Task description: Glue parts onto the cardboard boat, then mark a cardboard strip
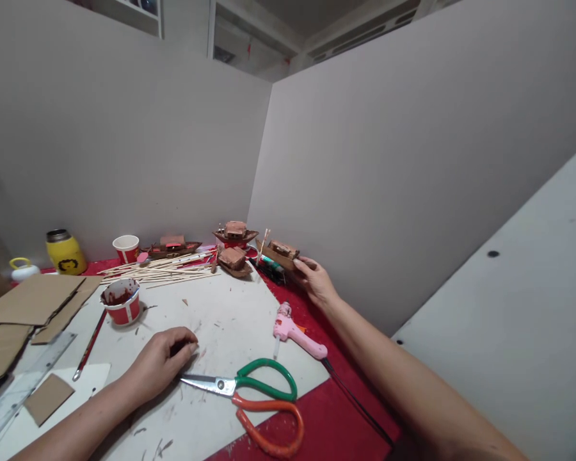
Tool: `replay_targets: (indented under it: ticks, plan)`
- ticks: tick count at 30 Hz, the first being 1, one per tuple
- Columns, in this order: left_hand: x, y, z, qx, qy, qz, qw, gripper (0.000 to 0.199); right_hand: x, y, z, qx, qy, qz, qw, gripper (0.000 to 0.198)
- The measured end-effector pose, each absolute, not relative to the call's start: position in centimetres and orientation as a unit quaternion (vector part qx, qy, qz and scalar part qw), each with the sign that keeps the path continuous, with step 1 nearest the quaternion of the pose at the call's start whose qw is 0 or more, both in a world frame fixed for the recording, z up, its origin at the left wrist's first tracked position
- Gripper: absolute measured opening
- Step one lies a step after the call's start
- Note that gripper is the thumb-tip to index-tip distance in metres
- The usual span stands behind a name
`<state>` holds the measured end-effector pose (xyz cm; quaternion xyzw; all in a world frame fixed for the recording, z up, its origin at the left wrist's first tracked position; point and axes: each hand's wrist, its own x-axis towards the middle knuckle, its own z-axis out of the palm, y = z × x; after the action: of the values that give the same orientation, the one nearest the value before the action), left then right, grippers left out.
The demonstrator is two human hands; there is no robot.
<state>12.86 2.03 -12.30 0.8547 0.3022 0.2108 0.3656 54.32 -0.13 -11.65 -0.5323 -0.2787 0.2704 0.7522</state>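
At the table's right back edge, my right hand (pixel 316 280) grips one end of a small brown model boat (pixel 281 253) with a cabin on top, the thumb and fingers closed on its hull. My left hand (pixel 166 355) rests on the white work sheet (pixel 206 320) with its fingers curled in and nothing visible in them. Just beside it lie scissors (pixel 221 385) with one green and one orange handle, the blade tips near the hand. A pink glue gun (pixel 297 336) lies between my hands, its cord trailing toward the front right.
Several finished-looking model boats (pixel 233 258) stand at the back. Thin wooden sticks (pixel 158 270) lie beside them. A paint-stained paper cup (pixel 125 312), brush (pixel 90 346), cardboard (pixel 33 298), ruler (pixel 29 390), another cup (pixel 125 244) and yellow bottle (pixel 66 256) are left. Grey partitions (pixel 388 160) enclose the table.
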Motion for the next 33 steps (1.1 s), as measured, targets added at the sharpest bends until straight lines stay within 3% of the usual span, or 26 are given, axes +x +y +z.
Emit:
replay_targets:
  ticks: [13,20,26,33]
  plan:
    - [12.8,1.9,-12.0,0.849,0.305,0.213,0.375,0.024,54.0,1.7,-14.4,-0.576,-0.29,0.222,0.731,0.032]
    - [12.9,1.7,-11.5,0.845,0.311,0.213,0.379,0.024,54.2,1.3,-13.9,-0.549,-0.255,0.271,0.749,0.033]
    - [13.1,1.7,-11.4,0.845,0.313,0.211,0.377,0.024,54.4,-1.0,-12.4,-0.489,-0.27,0.327,0.762,0.023]
    - [13.1,1.7,-11.6,0.843,0.312,0.217,0.38,0.024,52.9,-1.5,-10.6,-0.454,-0.325,0.367,0.744,0.042]
